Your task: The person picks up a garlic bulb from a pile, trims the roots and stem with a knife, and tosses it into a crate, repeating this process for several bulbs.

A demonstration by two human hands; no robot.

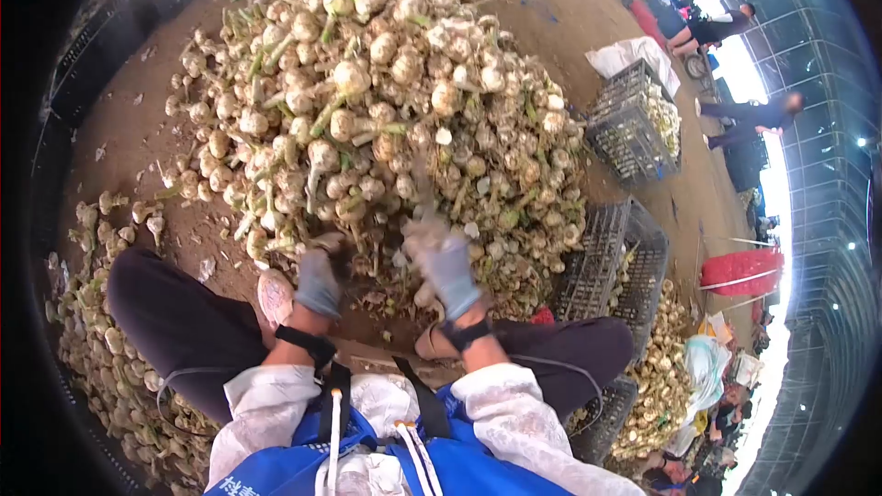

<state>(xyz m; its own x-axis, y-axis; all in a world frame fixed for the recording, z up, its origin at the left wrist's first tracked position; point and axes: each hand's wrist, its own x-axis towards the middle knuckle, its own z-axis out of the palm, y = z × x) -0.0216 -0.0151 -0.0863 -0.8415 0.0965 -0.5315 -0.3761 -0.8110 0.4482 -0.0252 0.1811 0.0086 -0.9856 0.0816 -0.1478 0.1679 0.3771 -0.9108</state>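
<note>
A large heap of garlic bulbs (386, 83), some with green stalks, lies on the dirt floor in front of the person's legs. My left hand (318, 277), in a grey-blue glove, is at the near edge of the heap; its fingers are blurred, and what they hold cannot be made out. To its right, my right hand (441, 262), gloved the same way, reaches over the heap's near edge. Motion smears its fingers too. Trimmed bits and stalks lie on the ground between the hands.
Black crates (611, 262) stand right of the heap, one farther back holding garlic. More garlic (119, 367) lies at the left, and another pile (657, 381) at the lower right. Several people are in the right background, near a red bundle (740, 273). Both knees flank the hands.
</note>
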